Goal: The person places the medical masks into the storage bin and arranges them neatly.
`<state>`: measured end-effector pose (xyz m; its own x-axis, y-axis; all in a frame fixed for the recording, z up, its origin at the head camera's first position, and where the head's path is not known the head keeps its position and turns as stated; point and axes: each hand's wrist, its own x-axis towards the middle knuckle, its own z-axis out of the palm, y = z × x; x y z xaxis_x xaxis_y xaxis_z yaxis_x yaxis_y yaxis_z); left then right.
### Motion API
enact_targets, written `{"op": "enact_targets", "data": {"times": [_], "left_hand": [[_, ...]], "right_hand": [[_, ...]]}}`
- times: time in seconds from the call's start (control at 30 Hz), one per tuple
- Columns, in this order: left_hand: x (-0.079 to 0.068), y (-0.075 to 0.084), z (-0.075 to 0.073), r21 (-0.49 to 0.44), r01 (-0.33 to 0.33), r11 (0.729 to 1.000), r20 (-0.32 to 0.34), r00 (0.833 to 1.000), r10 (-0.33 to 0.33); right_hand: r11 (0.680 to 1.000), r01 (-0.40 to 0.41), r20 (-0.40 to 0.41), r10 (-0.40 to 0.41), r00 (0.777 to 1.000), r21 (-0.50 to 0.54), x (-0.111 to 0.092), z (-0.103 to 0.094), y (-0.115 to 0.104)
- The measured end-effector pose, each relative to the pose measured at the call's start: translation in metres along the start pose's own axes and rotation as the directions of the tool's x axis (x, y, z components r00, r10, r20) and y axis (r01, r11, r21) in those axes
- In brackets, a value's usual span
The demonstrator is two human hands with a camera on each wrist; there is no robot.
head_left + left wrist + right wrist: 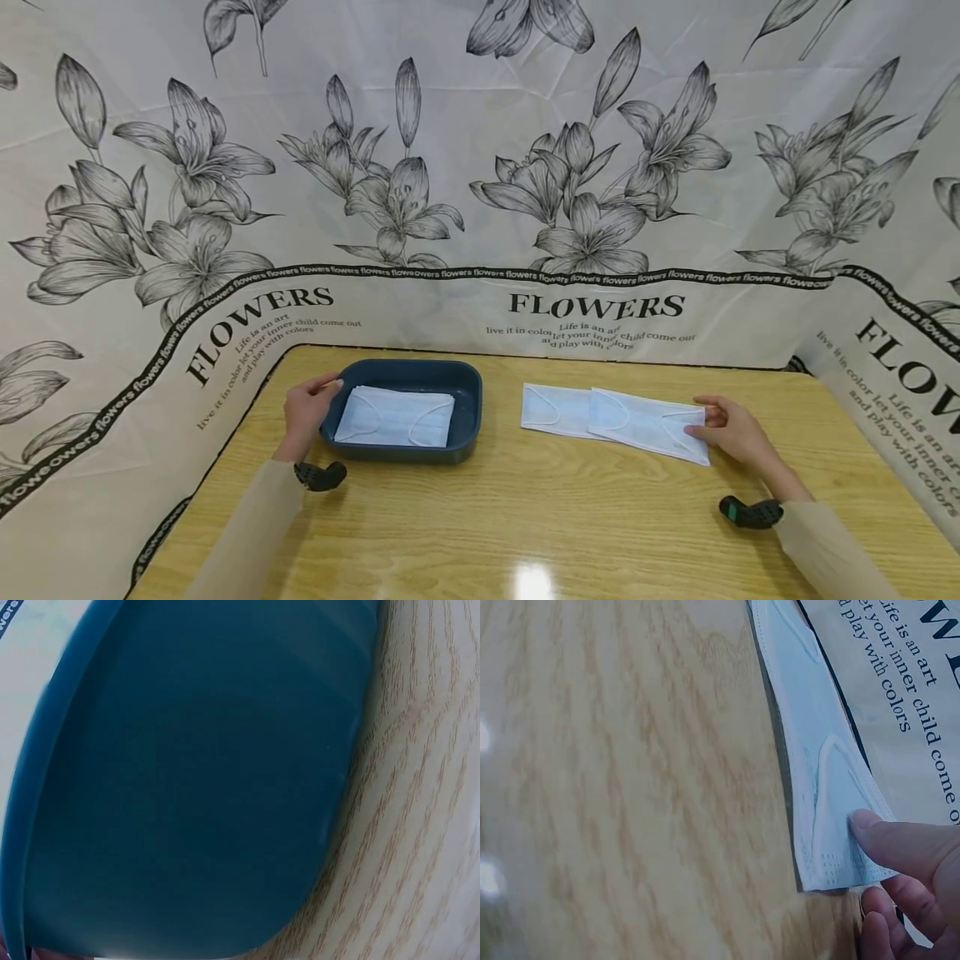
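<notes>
My left hand (pixel 306 410) holds the left rim of a dark blue plastic bin (pixel 468 417). Inside the bin lies a pile of pale blue face masks (pixel 397 417) with white ear loops. The bin's outer wall (pixel 195 780) fills most of the left wrist view, with a bit of finger at the bottom left corner. On the right, my right hand (pixel 735 429) pinches the right end of a face mask (pixel 637 421), thumb on top and fingers below. This mask overlaps a second mask (pixel 551 408) on its left.
A light wooden table (pixel 480 517) carries everything. Behind it and along both sides hangs a white cloth (pixel 420 317) printed with flowers and lettering. Each wrist wears a black device, one on the left (pixel 321 476) and one on the right (pixel 750 512).
</notes>
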<state>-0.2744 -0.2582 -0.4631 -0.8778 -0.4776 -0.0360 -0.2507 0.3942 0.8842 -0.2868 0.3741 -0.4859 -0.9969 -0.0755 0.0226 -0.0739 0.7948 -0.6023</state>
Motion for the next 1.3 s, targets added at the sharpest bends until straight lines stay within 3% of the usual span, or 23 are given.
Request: {"op": "enact_targets", "data": {"times": [0.23,0.93,1.03,1.3], "left_hand": [[0.000,0.000,-0.001,-0.012,0.012,1.000,0.004,1.000,-0.011],[0.000,0.000,0.000,-0.017,0.002,1.000,0.006,1.000,-0.002],[-0.001,0.001,-0.001,-0.023,0.011,1.000,0.014,1.000,-0.011],[0.000,0.002,0.001,-0.029,0.001,1.000,0.010,1.000,0.000]], "right_hand": [[1.000,-0.021,-0.080,0.020,0.997,-0.012,-0.007,0.002,-0.005],[0.990,-0.047,-0.233,0.076,0.970,0.130,-0.027,-0.001,-0.027],[0.987,-0.036,-0.267,0.077,0.960,0.154,-0.024,0.001,-0.018],[0.990,0.012,-0.341,0.037,0.939,0.141,0.003,0.016,0.044]]}}
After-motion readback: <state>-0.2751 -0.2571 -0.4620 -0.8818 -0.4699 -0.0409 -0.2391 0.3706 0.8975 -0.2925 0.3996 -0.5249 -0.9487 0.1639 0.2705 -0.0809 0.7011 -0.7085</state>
